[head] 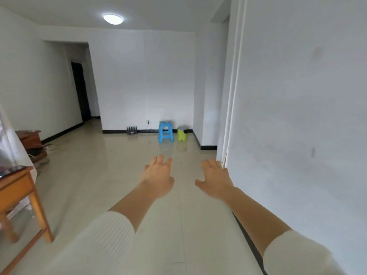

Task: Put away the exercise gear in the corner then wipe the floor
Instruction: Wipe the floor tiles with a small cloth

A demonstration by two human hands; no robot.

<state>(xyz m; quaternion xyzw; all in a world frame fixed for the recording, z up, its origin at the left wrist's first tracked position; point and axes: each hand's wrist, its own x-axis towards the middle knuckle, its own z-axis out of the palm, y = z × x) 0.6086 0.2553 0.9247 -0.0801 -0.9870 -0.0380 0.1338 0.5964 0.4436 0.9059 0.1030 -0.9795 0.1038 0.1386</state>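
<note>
- Sleeves: two cream ribbed sleeves, the left (pixel 99 241) at 7 o'clock and the right (pixel 297 255) at 5 o'clock, pushed up the forearms; both arms reach forward over the floor.
- Left hand (pixel 157 176): just below frame centre, palm down, fingers spread and slightly curled, holding nothing.
- Right hand (pixel 215 180): just beside the left at 4 o'clock of centre, palm down, thumb out toward the other hand, fingers loosely splayed, holding nothing; its fingertips lie near the edge of the white wall (pixel 297 116) filling the 3 o'clock side.
- Floor (pixel 99 175): pale glossy tiles with a black skirting strip along the walls.
- Wooden table (pixel 18 187): orange-brown, at 9 o'clock; a dark flat object rests on its top, identity unclear.
- Dark wooden furniture (pixel 29 137): beyond the table against the left wall, with cables or cords beside it on the floor.
- Far wall, 12 o'clock: a small black rack-like item (pixel 131 131) stands against the skirting, possibly the exercise gear, too small to identify.
- Blue plastic stool (pixel 165 132): upright, to the right of the rack.
- Yellow-green bin (pixel 182 133): grey-lidded, just beside the stool in the far right corner.
- Dark doorway (pixel 80 92): at 10 o'clock, down a short passage.
- Ceiling lamp (pixel 112 18): round, lit, at 11 o'clock.
</note>
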